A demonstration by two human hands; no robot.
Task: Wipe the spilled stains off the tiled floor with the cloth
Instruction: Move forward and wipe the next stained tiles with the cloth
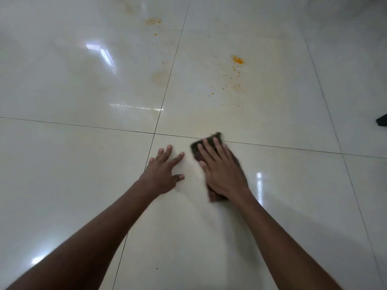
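A dark brown cloth point(216, 137) lies flat on the glossy cream tiled floor point(62, 164), pressed down under my right hand point(222, 172), whose fingers are spread over it. My left hand point(163, 172) rests flat on the tile just to the cloth's left, fingers apart, holding nothing. Orange stains show farther ahead: a bright blotch with scattered specks point(237, 59) on the right tile, a speckled patch point(152, 21) at the top, and a faint smear point(160, 77) near the grout line.
Dark grout lines cross just ahead of my hands. A dark object point(382, 120) pokes in at the right edge. A tiny dark speck point(157, 268) lies on the tile between my forearms. Light glares off the tiles in places.
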